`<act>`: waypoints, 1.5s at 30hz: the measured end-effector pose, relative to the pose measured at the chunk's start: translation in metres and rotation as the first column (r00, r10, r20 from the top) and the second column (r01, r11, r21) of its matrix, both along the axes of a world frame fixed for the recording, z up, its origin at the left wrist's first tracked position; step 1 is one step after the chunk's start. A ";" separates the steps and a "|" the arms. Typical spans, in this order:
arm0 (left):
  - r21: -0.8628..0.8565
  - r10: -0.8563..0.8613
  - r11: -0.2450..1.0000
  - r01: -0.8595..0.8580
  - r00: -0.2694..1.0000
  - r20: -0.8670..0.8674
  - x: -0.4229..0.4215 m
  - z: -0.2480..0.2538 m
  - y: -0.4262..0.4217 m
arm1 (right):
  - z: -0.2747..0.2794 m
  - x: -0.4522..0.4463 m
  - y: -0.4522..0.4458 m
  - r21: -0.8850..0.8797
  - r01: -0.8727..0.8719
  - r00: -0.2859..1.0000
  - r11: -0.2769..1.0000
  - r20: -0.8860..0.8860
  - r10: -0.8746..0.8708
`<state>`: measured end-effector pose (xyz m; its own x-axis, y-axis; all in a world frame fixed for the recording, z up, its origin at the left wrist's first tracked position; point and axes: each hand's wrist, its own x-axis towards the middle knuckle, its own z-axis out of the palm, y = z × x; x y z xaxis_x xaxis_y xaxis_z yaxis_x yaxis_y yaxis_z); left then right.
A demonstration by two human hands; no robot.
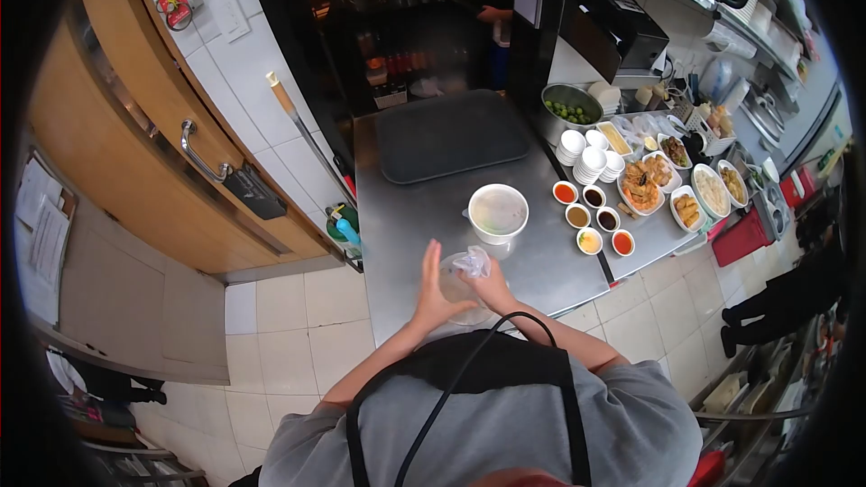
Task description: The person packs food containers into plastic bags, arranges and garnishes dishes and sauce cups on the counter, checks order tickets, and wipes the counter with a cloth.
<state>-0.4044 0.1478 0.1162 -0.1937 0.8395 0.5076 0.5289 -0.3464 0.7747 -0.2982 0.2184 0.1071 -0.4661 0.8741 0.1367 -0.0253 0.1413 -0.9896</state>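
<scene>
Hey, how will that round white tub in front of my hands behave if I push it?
The white tub would probably slide, since it stands upright on a smooth-looking metal counter. Pushed near its rim, it might tip, as its sides seem to narrow downward.

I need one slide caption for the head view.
Right hand holding crumpled clear plastic, left hand spread open, near a white tub.

Right hand holds crumpled plastic near a white tub.
</scene>
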 end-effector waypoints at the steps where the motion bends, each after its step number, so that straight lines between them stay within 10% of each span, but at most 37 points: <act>1: -0.089 -0.035 0.995 0.042 0.996 0.081 0.004 -0.018 -0.001 | 0.007 0.001 0.000 -0.003 -0.062 0.993 0.998 0.100 0.062; 5: -0.307 0.009 0.952 -0.015 1.000 -0.022 -0.001 -0.141 0.041 | 0.035 -0.012 -0.012 0.175 -0.153 0.988 0.973 -0.001 0.156; 6: -0.091 0.169 0.981 -0.173 0.984 -0.055 0.000 -0.152 0.043 | 0.041 -0.013 -0.010 0.244 -0.189 0.981 0.951 0.018 0.191; 10: -0.198 0.230 0.946 -0.257 0.962 -0.149 0.012 -0.084 0.036 | 0.051 -0.013 0.001 0.494 -0.163 0.986 0.854 0.043 0.164; 17: -0.182 0.053 0.983 0.003 0.951 0.305 0.020 -0.066 0.045 | 0.133 0.010 -0.007 0.492 -0.058 0.984 0.868 -0.120 0.134; 22: -0.298 0.034 0.955 -0.016 0.998 0.057 0.013 -0.070 0.048 | 0.090 0.024 -0.021 0.508 -0.514 0.854 0.691 0.374 0.360; 26: -0.346 0.062 0.915 -0.205 0.922 -0.382 0.010 -0.072 0.045 | 0.061 0.022 -0.018 0.573 -0.478 0.877 0.666 0.350 0.328; 28: -0.351 0.059 0.903 -0.248 0.880 -0.471 0.010 -0.066 0.047 | 0.052 0.017 -0.014 0.338 -0.807 0.329 0.484 0.938 -0.106; 32: -0.417 -0.104 0.896 0.150 0.986 0.130 0.009 -0.043 0.055 | 0.041 0.026 0.025 0.591 -0.765 0.413 0.257 0.755 -0.509; 34: -0.461 -0.365 0.854 0.241 0.909 -0.200 -0.002 -0.036 0.048 | 0.022 0.044 0.040 0.531 -0.795 0.381 0.293 0.813 -0.440; 38: -0.381 -0.343 0.891 0.245 0.915 -0.213 -0.012 -0.033 0.039 | 0.016 0.082 0.031 0.214 -0.697 0.173 0.684 0.976 -0.129; 41: -0.278 -0.363 0.910 0.306 0.914 -0.181 -0.021 -0.043 0.048 | 0.009 0.099 0.028 -0.012 -0.613 0.309 0.790 0.917 0.253; 43: -0.249 -0.417 0.896 0.367 0.889 -0.191 -0.021 -0.051 0.051 | 0.007 0.089 0.016 -0.587 -0.455 0.830 0.669 -0.008 0.558; 45: -0.210 -0.418 0.901 0.379 0.889 -0.189 -0.021 -0.053 0.052 | 0.001 0.072 0.011 -0.668 -0.472 0.864 0.575 -0.222 0.451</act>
<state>-0.4250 0.1995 0.0631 0.2771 0.8958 0.3474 0.5387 -0.4443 0.7158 -0.2265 0.2296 0.1084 -0.8391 0.3860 -0.3832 0.0829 -0.6055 -0.7915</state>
